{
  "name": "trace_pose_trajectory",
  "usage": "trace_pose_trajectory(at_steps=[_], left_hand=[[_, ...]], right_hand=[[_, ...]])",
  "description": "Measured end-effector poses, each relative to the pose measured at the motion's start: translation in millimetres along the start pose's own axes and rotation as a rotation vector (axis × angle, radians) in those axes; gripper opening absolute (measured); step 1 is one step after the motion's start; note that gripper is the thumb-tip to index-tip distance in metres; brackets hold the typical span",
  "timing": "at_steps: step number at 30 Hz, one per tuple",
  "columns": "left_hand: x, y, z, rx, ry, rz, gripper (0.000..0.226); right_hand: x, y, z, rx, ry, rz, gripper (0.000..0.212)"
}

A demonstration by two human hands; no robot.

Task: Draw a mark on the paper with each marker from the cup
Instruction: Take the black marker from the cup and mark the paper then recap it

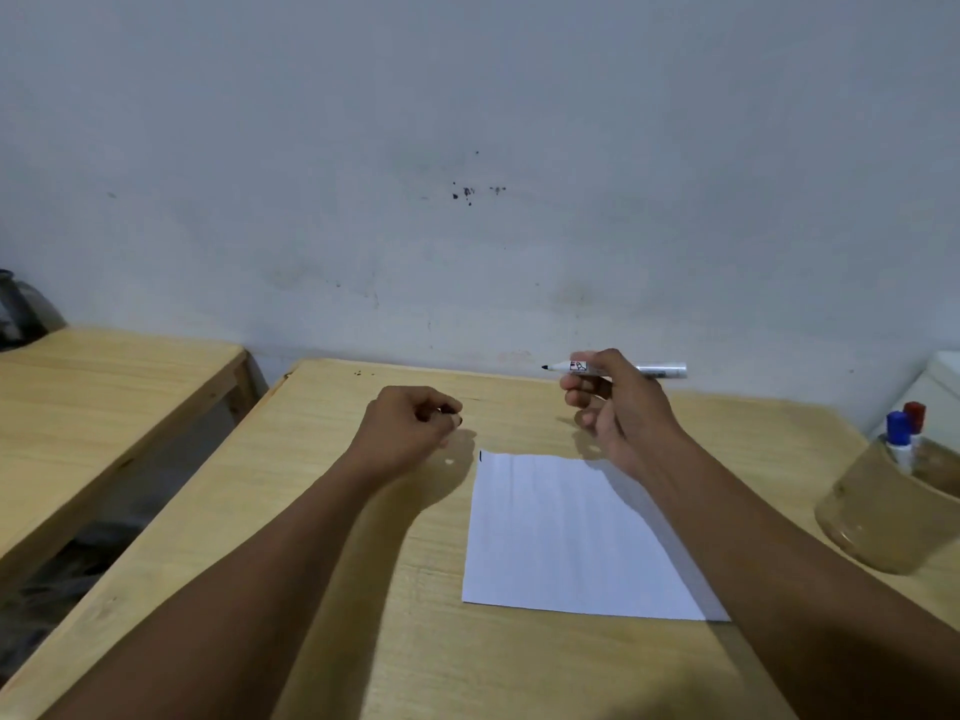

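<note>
My right hand [615, 407] holds an uncapped black marker [660, 370] level above the table's far side, its tip pointing left. My left hand [410, 426] is closed around a small dark cap [451, 414], just left of the paper's top corner. The white paper [561, 532] lies on the table below both hands, with a short dark mark [480, 456] at its top left corner. At the right edge stands a clear brownish cup [878, 517] with a blue-capped marker [897, 433] and a red-capped marker [914, 414] in it.
The light wooden table [322, 563] runs up to a grey-white wall. A second wooden table [104, 387] stands to the left across a gap. A white object [943, 376] sits behind the cup at the far right.
</note>
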State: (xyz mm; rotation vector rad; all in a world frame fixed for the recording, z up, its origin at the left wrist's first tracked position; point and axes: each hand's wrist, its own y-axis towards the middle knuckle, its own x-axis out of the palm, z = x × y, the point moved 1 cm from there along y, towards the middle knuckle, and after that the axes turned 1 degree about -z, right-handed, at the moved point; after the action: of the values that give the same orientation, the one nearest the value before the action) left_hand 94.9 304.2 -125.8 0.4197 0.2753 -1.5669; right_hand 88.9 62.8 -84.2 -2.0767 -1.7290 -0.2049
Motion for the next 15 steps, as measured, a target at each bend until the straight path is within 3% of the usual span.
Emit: trace_pose_trajectory(at_steps=[6,15], left_hand=[[30.2,5.6,64.4,-0.068,-0.547,-0.201,0.006],[99.6,4.4,114.8,-0.081,-0.711,-0.456,0.008]], right_hand=[[-26.1,-23.2,-29.0,0.027,0.021,-0.063,0.013],[-78.0,-46.6,-59.2,-0.096,-0.016,-0.014,0.013]])
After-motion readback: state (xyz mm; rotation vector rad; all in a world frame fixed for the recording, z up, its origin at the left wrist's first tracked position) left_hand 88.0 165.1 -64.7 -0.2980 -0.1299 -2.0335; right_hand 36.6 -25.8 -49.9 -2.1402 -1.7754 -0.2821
